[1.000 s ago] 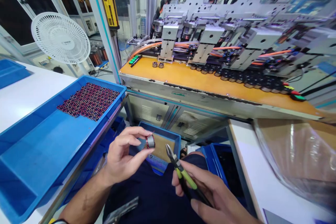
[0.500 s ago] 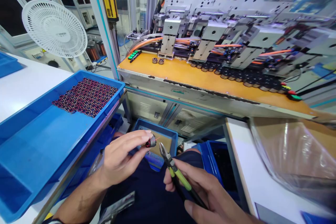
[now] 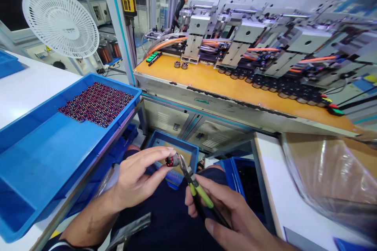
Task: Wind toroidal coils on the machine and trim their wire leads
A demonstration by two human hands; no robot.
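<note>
Between the thumb and fingers of my left hand (image 3: 141, 174) is a small round motor stator (image 3: 172, 160), dark with reddish windings, a thin wire sticking out on its right. My right hand (image 3: 226, 208) is wrapped round the handles of diagonal cutting pliers (image 3: 196, 186) with green and black grips. The jaws of the pliers are right at the wire, close beside the stator. Whether the blades touch the wire I cannot tell. Both hands are above my lap.
A blue tray (image 3: 38, 153) on my left has many small wound parts (image 3: 98, 104) at its far end. Ahead stands a machine with an orange ledge (image 3: 206, 76) bearing a row of round parts. Below is a blue bin (image 3: 193, 153); a plastic-wrapped box (image 3: 330, 172) lies right.
The jaws of the pliers and the stator have come closer together, so the jaws are now at the wire. The whole view has shifted slightly.
</note>
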